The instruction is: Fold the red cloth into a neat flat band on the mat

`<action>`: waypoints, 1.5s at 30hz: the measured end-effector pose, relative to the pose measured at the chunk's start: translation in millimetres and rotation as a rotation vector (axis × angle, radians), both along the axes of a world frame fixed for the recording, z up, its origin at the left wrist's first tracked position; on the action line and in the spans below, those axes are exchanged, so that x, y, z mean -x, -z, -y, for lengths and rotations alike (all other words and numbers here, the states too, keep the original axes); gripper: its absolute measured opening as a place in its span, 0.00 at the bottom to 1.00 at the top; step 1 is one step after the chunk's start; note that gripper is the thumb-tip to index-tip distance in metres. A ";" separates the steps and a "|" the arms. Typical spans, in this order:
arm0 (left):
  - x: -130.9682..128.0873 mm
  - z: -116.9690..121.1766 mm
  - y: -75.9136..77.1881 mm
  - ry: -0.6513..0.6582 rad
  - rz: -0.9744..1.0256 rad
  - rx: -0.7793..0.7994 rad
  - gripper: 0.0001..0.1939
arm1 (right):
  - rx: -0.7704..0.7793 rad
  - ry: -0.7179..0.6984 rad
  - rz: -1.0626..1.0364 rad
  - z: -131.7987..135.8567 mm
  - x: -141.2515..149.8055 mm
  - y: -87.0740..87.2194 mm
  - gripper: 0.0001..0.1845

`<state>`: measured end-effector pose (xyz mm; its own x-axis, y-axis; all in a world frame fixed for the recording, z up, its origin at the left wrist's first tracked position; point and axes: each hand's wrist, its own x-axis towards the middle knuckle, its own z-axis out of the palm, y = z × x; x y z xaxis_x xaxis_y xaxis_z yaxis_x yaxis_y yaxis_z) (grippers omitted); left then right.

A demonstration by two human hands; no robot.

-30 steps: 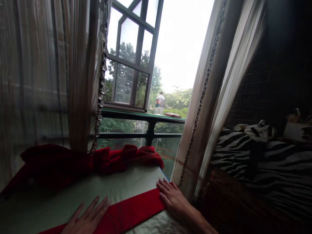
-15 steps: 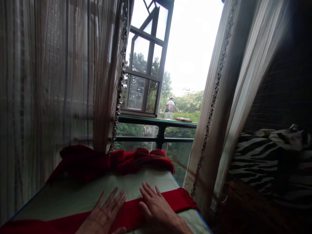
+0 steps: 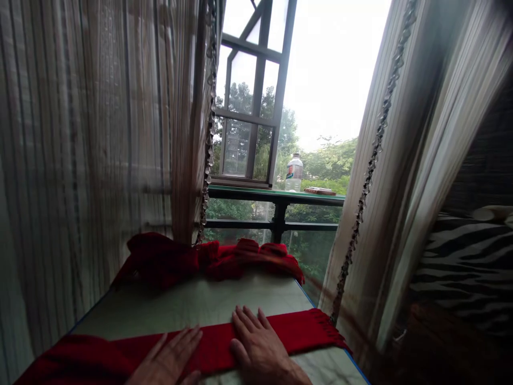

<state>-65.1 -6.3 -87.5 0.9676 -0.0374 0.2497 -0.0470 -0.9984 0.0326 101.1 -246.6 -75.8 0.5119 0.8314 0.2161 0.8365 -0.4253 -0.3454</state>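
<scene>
A long red scarf (image 3: 304, 331) with a fringed end lies flat across the pale green table top (image 3: 216, 305). My left hand (image 3: 168, 361) rests flat on it, fingers stretched out. My right hand (image 3: 258, 350) lies beside it on the same strip, fingers spread and pressed down. Neither hand holds anything. More red cloth (image 3: 208, 259) lies bunched along the table's far edge.
Beige curtains (image 3: 92, 149) hang left and right of an open window with a dark rail (image 3: 276, 195). A plastic bottle (image 3: 294, 174) and a small flat object (image 3: 319, 190) stand on the rail. Zebra-patterned fabric (image 3: 465, 262) lies at the right.
My right hand has slid left from the scarf's fringed end to beside my left hand. The view has turned left, so the window and table sit further right in frame.
</scene>
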 end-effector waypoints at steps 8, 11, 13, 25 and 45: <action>-36.8 24.9 -16.8 0.008 -0.178 0.126 0.31 | 0.042 -0.005 -0.001 1.1 3.8 -7.7 0.34; -34.2 29.4 -32.7 0.030 -0.268 0.138 0.33 | 0.053 -0.008 0.002 1.2 4.7 -9.2 0.34; -28.3 25.3 -37.7 0.043 -0.257 0.136 0.33 | 0.053 -0.007 0.005 2.0 4.9 -9.0 0.34; -32.7 0.1 5.6 0.035 -0.117 0.045 0.40 | 0.027 -0.086 0.020 -32.3 21.0 -13.0 0.38; -28.2 -18.8 30.8 0.092 0.067 0.046 0.38 | 0.178 0.330 0.038 141.4 -78.9 5.5 0.31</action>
<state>-36.9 12.5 -118.3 0.9416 -0.1125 0.3174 -0.1422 -0.9872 0.0721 180.0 -388.0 -81.3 0.7532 0.6490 0.1074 0.6550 -0.7249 -0.2132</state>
